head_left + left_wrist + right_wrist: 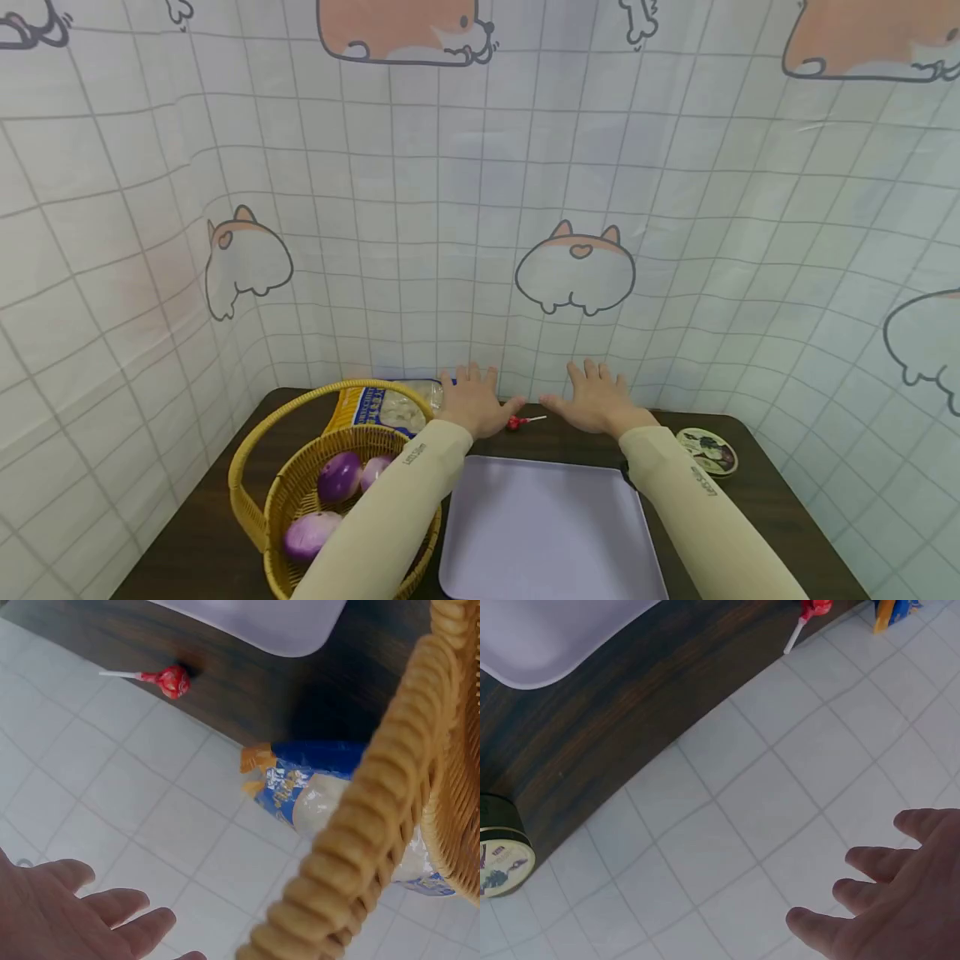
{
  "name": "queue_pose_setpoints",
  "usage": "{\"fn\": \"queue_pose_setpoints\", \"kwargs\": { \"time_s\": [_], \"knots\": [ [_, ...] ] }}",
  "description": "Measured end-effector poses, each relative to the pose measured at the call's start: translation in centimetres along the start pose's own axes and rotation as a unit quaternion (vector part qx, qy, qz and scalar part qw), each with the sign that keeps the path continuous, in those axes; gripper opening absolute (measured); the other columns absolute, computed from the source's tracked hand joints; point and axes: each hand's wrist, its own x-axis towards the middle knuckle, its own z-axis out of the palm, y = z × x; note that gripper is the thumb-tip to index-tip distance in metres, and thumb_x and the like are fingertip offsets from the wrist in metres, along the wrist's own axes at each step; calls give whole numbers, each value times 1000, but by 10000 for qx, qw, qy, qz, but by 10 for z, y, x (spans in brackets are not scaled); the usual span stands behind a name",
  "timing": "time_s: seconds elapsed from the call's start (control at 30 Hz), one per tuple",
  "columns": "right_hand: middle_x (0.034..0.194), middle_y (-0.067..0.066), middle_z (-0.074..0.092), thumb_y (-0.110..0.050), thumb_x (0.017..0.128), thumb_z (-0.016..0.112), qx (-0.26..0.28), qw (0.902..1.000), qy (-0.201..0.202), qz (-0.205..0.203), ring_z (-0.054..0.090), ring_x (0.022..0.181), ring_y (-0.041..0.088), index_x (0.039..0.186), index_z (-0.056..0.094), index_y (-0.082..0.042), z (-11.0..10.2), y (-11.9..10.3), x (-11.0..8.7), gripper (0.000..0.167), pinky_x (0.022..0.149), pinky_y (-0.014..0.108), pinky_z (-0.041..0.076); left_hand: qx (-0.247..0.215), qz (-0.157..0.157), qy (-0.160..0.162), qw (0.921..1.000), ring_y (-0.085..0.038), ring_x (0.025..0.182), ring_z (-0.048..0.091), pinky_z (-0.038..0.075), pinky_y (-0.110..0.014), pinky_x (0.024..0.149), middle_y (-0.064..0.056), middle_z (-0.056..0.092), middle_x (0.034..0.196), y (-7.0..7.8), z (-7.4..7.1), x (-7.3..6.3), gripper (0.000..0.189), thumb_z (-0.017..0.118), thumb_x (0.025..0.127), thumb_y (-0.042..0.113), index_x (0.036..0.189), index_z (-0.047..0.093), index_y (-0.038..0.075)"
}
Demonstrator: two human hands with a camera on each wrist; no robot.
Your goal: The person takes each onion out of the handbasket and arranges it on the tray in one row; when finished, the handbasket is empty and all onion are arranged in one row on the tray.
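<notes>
Both arms reach forward over the table in the head view. My left hand (477,403) is spread with straight fingers and holds nothing; it is nearest to a blue and yellow plastic packet (393,407) and a red lollipop (517,423). The right hand (594,400), also spread and holding nothing, is on the other side of the lollipop. Below the hands lies a pale lilac tray (551,533). In the left wrist view the lollipop (172,681) lies near the table edge, apart from the left fingers (120,904). Fingers of the right hand (900,892) are extended in the right wrist view.
On the left stands a wicker basket (277,500) with a tall arched handle, holding several purple, onion-like vegetables (340,477). A round tin (708,452) with a patterned lid sits at the right. Behind the dark table (772,500) hangs a white gridded curtain (480,208).
</notes>
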Motion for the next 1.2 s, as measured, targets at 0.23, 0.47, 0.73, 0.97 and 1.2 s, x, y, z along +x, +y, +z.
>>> {"fn": "queue_pose_setpoints", "kwargs": {
  "time_s": [0.23,0.47,0.73,0.97,1.2],
  "knots": [
    [153,32,23,-74,90,38,-10,10000,62,-77,19,140,53,152,27,-1,9,4,-5,96,109,70,13,-215,116,211,9995,-37,144,25,16,-64,112,-19,31,155,4,6,-6,85,27,93,73,153,31,14],
    [154,32,21,-74,88,44,92,9999,50,-59,20,140,53,150,29,2,32,13,-23,99,108,71,13,-540,714,465,9949,-36,141,31,22,-60,112,-17,37,152,13,18,-28,74,36,97,64,151,37,12],
    [149,29,35,-67,88,54,467,9985,162,-241,28,138,50,147,39,0,70,11,-57,90,107,70,20,-745,1657,864,9796,-29,130,49,36,-52,107,-9,54,140,22,23,-86,55,55,96,50,138,55,15],
    [143,27,43,-44,89,68,1302,9895,376,-496,43,130,47,138,49,1,95,-13,-81,70,101,64,36,-1888,1761,1176,9589,-17,114,61,51,-40,92,4,65,123,6,11,-137,36,58,96,43,121,67,20],
    [139,23,50,-33,89,71,2063,9731,638,-808,50,125,42,132,56,-2,108,-45,-100,56,100,59,40,-3164,1218,1913,9211,-3,96,62,52,-31,84,20,66,110,-36,-16,-180,17,67,93,31,109,70,28]
  ]
}}
